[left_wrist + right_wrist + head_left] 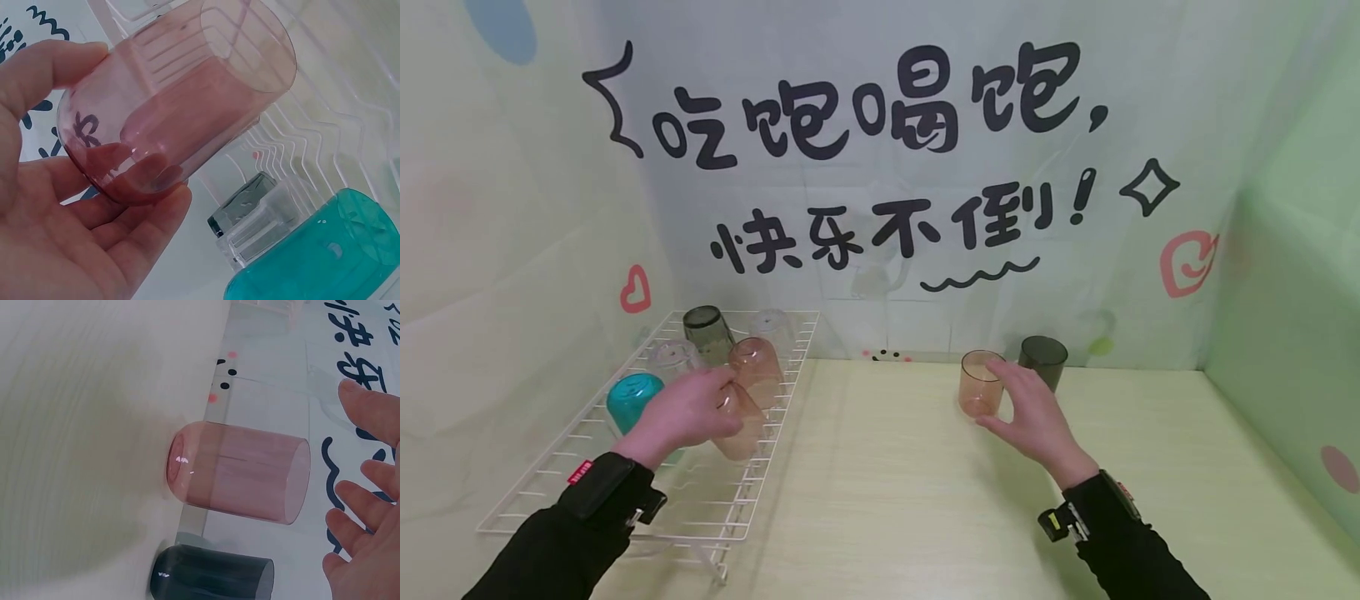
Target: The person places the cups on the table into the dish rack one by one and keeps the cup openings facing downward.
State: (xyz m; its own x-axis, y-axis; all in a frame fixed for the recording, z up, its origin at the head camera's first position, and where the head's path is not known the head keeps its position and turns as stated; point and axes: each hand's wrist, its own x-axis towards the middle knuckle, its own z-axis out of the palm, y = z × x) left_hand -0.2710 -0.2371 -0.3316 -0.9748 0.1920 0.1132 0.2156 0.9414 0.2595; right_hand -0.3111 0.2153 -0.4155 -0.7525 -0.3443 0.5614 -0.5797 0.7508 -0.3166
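My left hand [692,408] pinches a clear pink cup [181,100] near its base, thumb on one side and fingers on the other. That cup is tilted, mouth downward, over the front right part of the white wire rack [741,504]; whether its rim touches the wires I cannot tell. Beside it on the rack is another pink cup [756,367], also mouth down. On the table at the right, a second pink cup [240,472] stands upright. My right hand [1033,417] is beside this cup, fingers spread and apart from it in the right wrist view.
A dark grey cup [1043,360] stands upright behind my right hand. Also on the rack are a teal cup [631,398], a grey cup [707,333] and clear cups [673,357], upside down. A printed cloth [880,183] hangs behind the table [880,500].
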